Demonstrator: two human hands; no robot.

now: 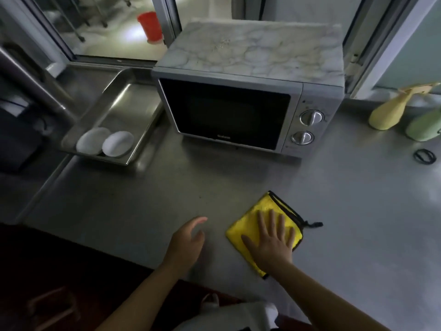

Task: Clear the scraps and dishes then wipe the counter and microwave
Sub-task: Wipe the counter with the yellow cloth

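Observation:
A folded yellow cloth with black trim [256, 217] lies on the steel counter [143, 211] near its front edge. My right hand [272, 242] presses flat on the cloth, fingers spread and straight. To its left my left hand [188, 240] hovers just over the counter, fingers loosely curved, holding nothing. A silver microwave [238, 111] stands at the back, door closed, with a marbled sheet on top and a few crumbs [222, 44] on it. Two white dishes [105, 144] sit in a steel tray [133, 101] left of the microwave.
A yellow spray bottle [389, 113] and a green bottle [424, 127] stand at the right back. A black hair tie [424, 156] lies on the counter near them. A red bucket [150, 26] shows through the window. A steel pipe [35, 87] runs at the left.

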